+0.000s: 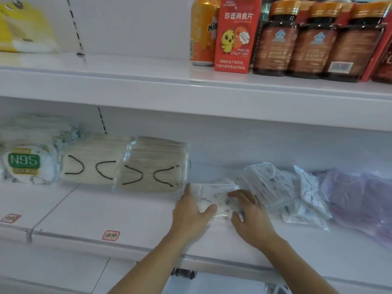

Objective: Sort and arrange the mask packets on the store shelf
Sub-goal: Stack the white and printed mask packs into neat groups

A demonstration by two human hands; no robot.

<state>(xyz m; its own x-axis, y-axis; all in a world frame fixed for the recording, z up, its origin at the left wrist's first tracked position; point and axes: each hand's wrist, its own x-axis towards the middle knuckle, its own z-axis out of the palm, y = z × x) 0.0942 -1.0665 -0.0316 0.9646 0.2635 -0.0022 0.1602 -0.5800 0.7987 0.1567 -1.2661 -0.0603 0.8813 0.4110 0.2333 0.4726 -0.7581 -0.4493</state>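
Item one: a thin clear-plastic packet of white masks [214, 201], lying flat on the white store shelf [106, 211], its long axis running left to right along the shelf front. We have both hands on it. Our left hand [191, 211] rests on its left end, fingers [188, 190] straight and pointing toward the shelf back, thumb spread across the film. Our right hand [248, 211] covers its right end, fingers slightly bent and pressing down; neither hand is curled round the packet. The packet thus lies directly beneath and between the two hands, equally near each.

Item two, just right of that packet and touching it: a loose, slumped pile of similar clear packets [282, 192], overlapping at odd angles, not yet squared.

Item three, right of the pile: crumpled lilac plastic bags [356, 198].

Item four, left of the held packet: two upright beige mask bundles with black ear loops [127, 166], the nearer one close to our left fingertips, then a white N95-labelled pack [25, 164].

Open room: bare shelf lies in front of the beige bundles and leftward of the held packet, so we judge a slide to the left or toward the back is free; rightward is blocked by the pile. The shelf's front lip sits just below our wrists.
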